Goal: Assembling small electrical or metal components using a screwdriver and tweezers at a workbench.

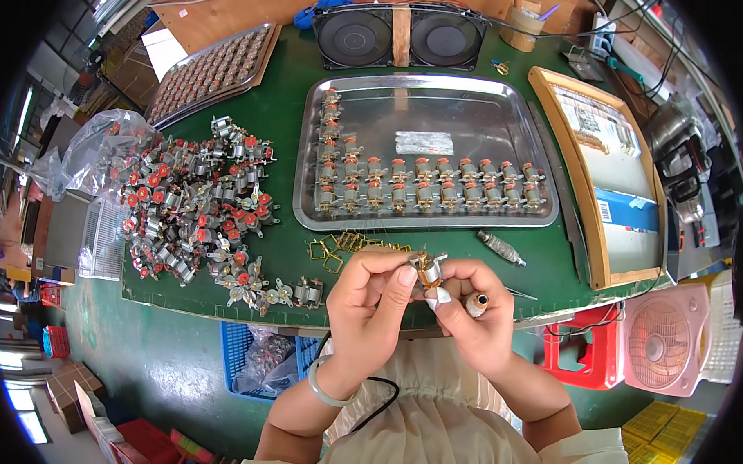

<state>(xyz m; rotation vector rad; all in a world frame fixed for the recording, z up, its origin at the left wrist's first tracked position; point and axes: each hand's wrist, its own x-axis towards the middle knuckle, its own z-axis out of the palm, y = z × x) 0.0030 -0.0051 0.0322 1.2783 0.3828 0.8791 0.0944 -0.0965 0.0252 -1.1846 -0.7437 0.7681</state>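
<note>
Both my hands meet over the near edge of the green table. A small electric motor (428, 272), silver and brass-coloured, is pinched between the fingertips of my left hand (371, 304) and my right hand (482, 311). White wrapping shows at a fingertip of the right hand. Tucked against the right palm is a short white tool (476, 304) with a round, copper-coloured end; its kind is unclear. Just beyond the hands lie thin brass-coloured frames (351, 243). A metal tray (425, 226) behind them bears rows of similar motors (399, 196) with red tops.
To the left, a big heap of loose motors (217, 198) spreads beside a plastic bag (112, 153). Another loaded tray (213, 67) stands farther back. Two black fans (354, 39) sit at the rear. A wooden-framed panel (603, 277) flanks the right side. A grey cylindrical tool (502, 248) lies nearby.
</note>
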